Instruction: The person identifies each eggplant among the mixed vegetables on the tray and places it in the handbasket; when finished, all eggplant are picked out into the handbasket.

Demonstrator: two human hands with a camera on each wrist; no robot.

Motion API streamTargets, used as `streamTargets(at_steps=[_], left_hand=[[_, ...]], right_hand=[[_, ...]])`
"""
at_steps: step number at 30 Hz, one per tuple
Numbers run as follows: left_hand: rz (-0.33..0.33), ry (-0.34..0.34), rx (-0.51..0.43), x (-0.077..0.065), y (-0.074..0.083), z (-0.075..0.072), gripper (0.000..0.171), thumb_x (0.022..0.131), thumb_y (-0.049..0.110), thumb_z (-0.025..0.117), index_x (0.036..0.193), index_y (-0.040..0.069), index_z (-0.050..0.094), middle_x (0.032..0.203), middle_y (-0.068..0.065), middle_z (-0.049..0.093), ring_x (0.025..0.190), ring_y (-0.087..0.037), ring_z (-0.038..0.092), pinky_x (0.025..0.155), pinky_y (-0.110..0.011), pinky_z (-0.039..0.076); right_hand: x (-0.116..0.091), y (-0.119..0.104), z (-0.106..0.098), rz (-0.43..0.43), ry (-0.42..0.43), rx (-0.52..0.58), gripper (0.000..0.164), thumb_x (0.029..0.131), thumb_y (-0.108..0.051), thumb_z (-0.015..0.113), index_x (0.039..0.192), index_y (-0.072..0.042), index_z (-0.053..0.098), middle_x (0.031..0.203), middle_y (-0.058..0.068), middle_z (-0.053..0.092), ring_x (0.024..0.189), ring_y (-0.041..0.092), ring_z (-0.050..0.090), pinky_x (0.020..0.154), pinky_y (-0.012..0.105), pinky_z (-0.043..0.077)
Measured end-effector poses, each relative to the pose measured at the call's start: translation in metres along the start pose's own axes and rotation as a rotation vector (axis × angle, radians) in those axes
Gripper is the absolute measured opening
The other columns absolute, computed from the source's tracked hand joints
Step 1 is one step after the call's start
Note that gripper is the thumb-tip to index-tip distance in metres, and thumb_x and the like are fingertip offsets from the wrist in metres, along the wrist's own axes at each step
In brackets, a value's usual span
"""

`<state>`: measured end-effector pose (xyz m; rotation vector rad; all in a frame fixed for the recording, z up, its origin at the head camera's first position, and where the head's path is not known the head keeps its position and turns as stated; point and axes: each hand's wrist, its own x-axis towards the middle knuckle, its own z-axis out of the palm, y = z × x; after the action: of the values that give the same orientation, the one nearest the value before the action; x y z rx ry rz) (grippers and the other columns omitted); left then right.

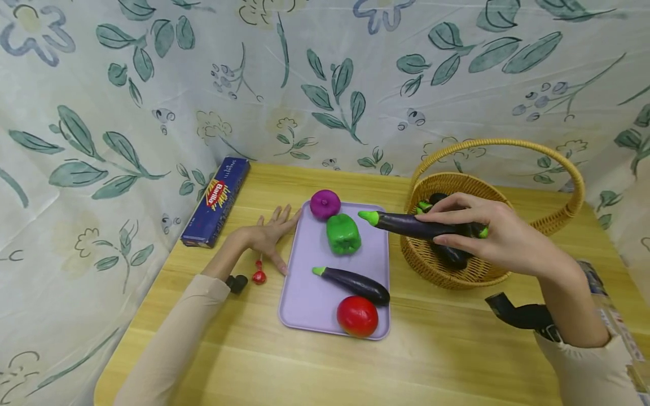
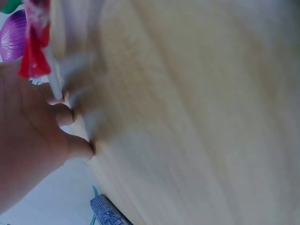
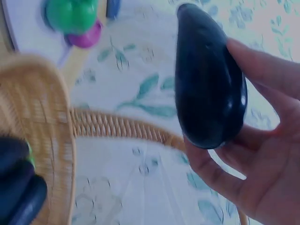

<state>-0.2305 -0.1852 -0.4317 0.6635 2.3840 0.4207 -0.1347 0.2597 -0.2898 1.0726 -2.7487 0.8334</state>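
Over the wicker basket (image 1: 431, 276), my right hand (image 1: 500, 234) grips a dark eggplant (image 1: 406, 224) between thumb and fingers, its green stem end pointing left toward the tray. In the right wrist view the held eggplant (image 3: 208, 79) shows its rounded dark end. Several more eggplants (image 3: 21, 187) lie inside the basket. My left hand (image 1: 271, 235) rests with spread fingers on the table at the left edge of the lilac tray (image 1: 304, 304). The tray bears a purple onion (image 1: 325, 204), a green bell pepper (image 1: 343, 234), another eggplant (image 1: 355, 283) and a red tomato (image 1: 358, 317).
A red-wrapped lollipop (image 1: 259, 276) lies beside my left wrist. Farther back on the left is a blue spaghetti box (image 1: 215, 203). The tall basket handle (image 1: 508, 142) arches behind my right hand. Floral cloth (image 1: 325, 84) hangs behind the wooden table (image 1: 437, 349).
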Motion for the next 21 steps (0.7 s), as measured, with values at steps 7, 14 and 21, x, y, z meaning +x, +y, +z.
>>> streamTargets(at_steps=[7,14,21], left_hand=[[0.003,0.004,-0.007,-0.001,0.0,0.0,0.154,0.065,0.053,0.095,0.165,0.021,-0.017,0.168,-0.023,-0.028,0.155,-0.046,-0.027,0.12,-0.078,-0.01],[-0.004,0.005,0.001,-0.001,-0.001,0.001,0.154,0.065,0.054,0.095,0.165,0.023,-0.018,0.168,-0.021,-0.029,0.156,-0.043,-0.028,0.121,-0.076,-0.011],[-0.006,0.006,0.004,-0.001,-0.002,0.001,0.155,0.064,0.054,0.095,0.165,0.024,-0.018,0.169,-0.021,-0.028,0.156,-0.043,-0.028,0.121,-0.076,-0.011]], right_hand=[[-0.012,0.026,-0.021,0.208,-0.054,-0.017,0.046,0.088,-0.007,0.081,0.127,-0.032,0.075,0.123,-0.007,0.065,0.09,0.002,0.058,0.058,0.025,0.04],[-0.022,0.065,-0.023,0.316,-0.123,0.025,0.041,0.094,-0.011,0.076,0.132,-0.026,0.073,0.125,0.003,0.067,0.076,0.011,0.05,0.052,0.03,0.034],[-0.029,0.094,-0.02,0.388,-0.185,0.035,0.037,0.098,-0.017,0.071,0.135,-0.018,0.071,0.125,0.018,0.068,0.047,0.005,0.028,0.042,0.025,0.033]])
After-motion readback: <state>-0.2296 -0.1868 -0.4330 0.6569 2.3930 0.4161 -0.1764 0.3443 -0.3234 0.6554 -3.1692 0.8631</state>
